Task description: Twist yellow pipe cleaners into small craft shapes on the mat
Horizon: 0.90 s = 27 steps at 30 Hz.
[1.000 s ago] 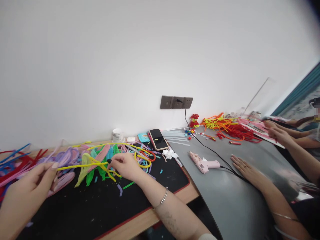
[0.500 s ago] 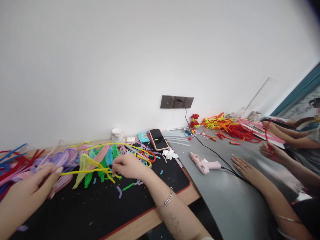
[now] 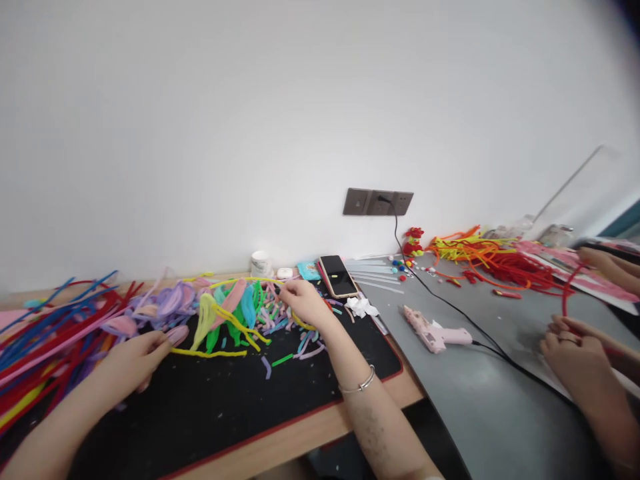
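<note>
At your twelve o'clock lies a phone (image 3: 338, 277), a crumpled white tissue (image 3: 362, 307) just beside it. Between your eleven and twelve, a cup (image 3: 260, 265) stands near the wall (image 3: 200, 133). At your one, a pink glue gun (image 3: 434, 333) rests on the grey worktop (image 3: 480, 407).

Yellow fuzzy stem (image 3: 210, 353), nearly straight, end pinched
</note>
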Motion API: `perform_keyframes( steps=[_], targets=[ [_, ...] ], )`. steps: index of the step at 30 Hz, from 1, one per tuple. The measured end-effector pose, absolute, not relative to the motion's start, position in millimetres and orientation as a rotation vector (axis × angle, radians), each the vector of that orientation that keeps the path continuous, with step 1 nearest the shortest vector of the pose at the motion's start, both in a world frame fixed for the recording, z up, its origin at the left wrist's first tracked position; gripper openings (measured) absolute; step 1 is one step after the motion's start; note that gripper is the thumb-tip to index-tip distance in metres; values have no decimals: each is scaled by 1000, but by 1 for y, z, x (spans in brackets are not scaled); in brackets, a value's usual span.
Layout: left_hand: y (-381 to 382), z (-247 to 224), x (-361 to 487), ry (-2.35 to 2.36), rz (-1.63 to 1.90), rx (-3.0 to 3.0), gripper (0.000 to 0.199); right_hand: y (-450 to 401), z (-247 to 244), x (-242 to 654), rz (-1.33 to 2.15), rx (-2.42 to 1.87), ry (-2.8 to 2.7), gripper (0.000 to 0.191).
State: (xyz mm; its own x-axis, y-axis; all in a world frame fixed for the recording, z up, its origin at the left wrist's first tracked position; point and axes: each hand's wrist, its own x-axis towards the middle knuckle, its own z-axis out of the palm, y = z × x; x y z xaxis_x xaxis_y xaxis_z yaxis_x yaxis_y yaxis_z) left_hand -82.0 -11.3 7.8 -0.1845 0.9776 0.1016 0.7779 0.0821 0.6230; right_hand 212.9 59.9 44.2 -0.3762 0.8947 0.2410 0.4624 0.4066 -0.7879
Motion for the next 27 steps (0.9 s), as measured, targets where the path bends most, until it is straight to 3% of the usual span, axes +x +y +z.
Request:
perform_keyframes(
  steps=[4, 14, 21, 27],
  targets=[
    [-5, 12, -73, 2124, 518, 1660, 29, 55, 38, 199, 752, -1171, -2054, 9],
    [-5, 23, -59, 2116, 795, 1752, 26, 38, 16, 163, 403, -1306, -2415, 11],
    [3, 42, -25, 1636, 1194, 1650, 59, 40, 25, 176, 734, -1046, -2128, 11],
    [5, 45, -13, 1635, 1300, 1486, 43, 42, 29, 183, 1124, -915, -1969, 6]
  ],
)
